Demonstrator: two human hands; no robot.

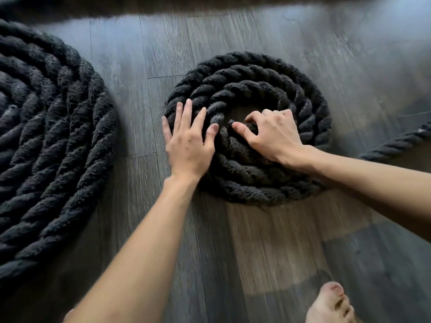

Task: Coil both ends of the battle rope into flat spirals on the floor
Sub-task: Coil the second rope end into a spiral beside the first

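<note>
Our bare foot (331, 304) | left hand (189, 141) flat on 9 o'clock rim of small black twisted-rope spiral (256, 73) | right hand (272, 134) pinches its core end | grey plank floor strip (140, 113) beyond rim

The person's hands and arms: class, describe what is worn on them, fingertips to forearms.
Nothing is worn. The left hand and right hand are gloveless, with short nails and no rings visible. Neither wrist carries a watch or band. The left forearm and right forearm are bare, no sleeve in view.
</note>
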